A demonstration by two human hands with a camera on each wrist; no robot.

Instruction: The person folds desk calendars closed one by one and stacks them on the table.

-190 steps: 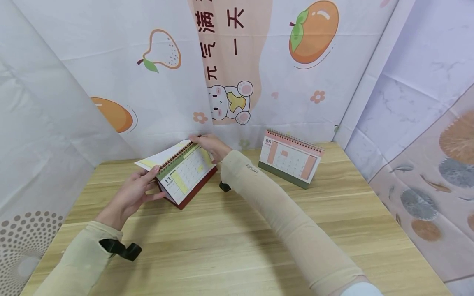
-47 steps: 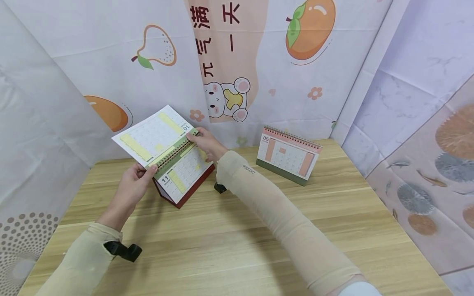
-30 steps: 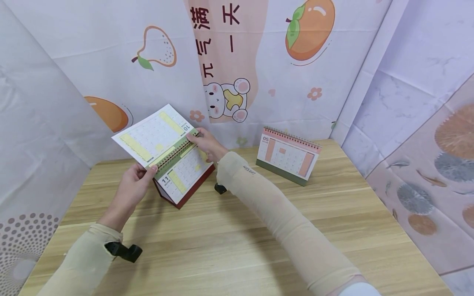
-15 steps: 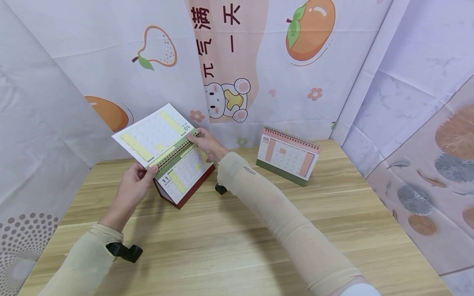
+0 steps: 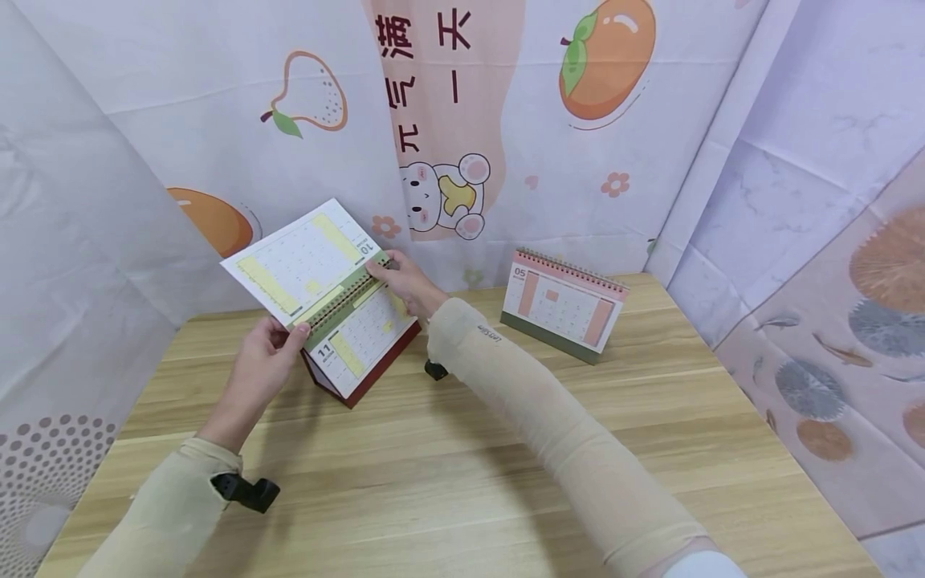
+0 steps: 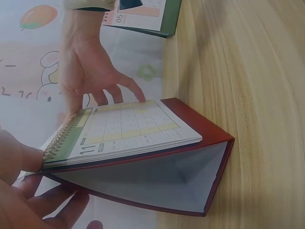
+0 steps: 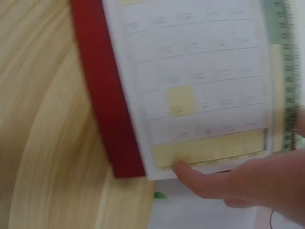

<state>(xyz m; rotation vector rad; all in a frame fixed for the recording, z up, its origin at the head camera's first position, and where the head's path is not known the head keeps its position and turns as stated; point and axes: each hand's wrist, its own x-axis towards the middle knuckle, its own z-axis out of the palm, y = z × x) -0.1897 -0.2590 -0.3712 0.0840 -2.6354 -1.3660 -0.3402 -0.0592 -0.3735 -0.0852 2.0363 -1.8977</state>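
Observation:
A desk calendar (image 5: 376,341) with a dark red base stands at the back left of the table, its "11" page facing front. Its "10" page (image 5: 299,253) is flipped up behind the spiral binding. My left hand (image 5: 256,373) pinches the near-left end of the binding, thumb on top; in the left wrist view its fingers (image 6: 59,207) reach behind the board. My right hand (image 5: 412,287) grips the far-right end of the binding. In the right wrist view, one of its fingers (image 7: 195,181) touches the front page (image 7: 209,88) by the yellow strip.
A second desk calendar (image 5: 564,305), pink with a green base and showing "05", stands to the right on the wooden table (image 5: 448,482). A printed fabric curtain (image 5: 325,168) hangs right behind both calendars. Black wrist mounts (image 5: 246,491) sit on the sleeves.
Since the oldest frame, the page behind the binding has swung up and shows "10". Over the last second or so it has risen slightly; both hands have stayed at the binding.

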